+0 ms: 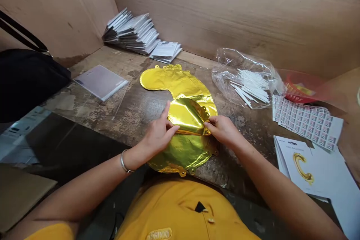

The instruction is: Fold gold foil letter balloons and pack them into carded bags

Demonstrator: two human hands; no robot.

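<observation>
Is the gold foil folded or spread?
Partly folded: the gold foil is doubled over between left hand and right hand, its far end spread.

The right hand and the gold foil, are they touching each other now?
Touching: the head view shows the right hand pinching the gold foil between thumb and fingers.

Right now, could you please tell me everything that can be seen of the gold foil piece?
The gold foil piece looks metallic, shiny and thin, with creases and small holed tabs along its edges. It lies mostly flat on the worn wooden table, its rounded upper end curving leftward and its lower part near the table's front edge. Across the middle, a glossy section appears folded over. The right hand pinches that section's right end; the left hand touches its left side.
</observation>
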